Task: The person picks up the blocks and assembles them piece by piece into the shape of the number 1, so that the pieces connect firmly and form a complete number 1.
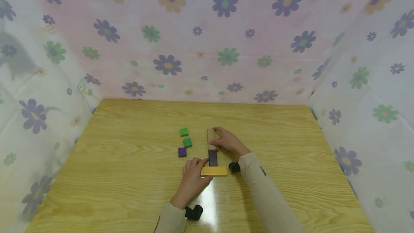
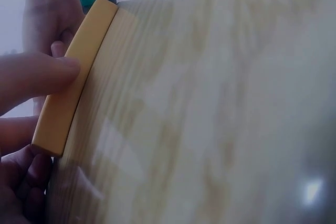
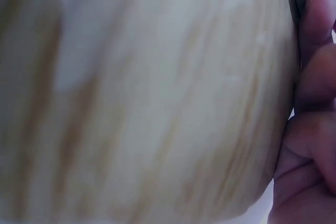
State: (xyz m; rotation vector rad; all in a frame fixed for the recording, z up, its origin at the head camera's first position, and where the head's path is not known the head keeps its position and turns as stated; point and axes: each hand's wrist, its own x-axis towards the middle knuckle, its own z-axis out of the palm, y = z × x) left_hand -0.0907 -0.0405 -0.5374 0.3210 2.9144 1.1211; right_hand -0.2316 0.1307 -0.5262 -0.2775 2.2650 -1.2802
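Observation:
In the head view a yellow block (image 1: 214,171) lies crosswise on the table, and my left hand (image 1: 191,179) pinches its left part. The thumb (image 2: 55,74) presses the yellow face in the left wrist view. A black block (image 1: 212,158) meets the middle of the yellow block's far side and points away from me. In line beyond it lies a light brown wooden block (image 1: 211,137). My right hand (image 1: 230,141) grips this brown block from the right, thumb over its near part and index finger at its far end. Curled fingers (image 3: 315,82) of that hand rest by the tabletop.
Left of the row lie a light green block (image 1: 184,132), a darker green block (image 1: 187,142) and a purple block (image 1: 182,152). The wood-grain table (image 1: 129,190) meets flowered cloth (image 1: 200,42) at the back and sides. Black wrist devices (image 1: 194,212) sit at both cuffs.

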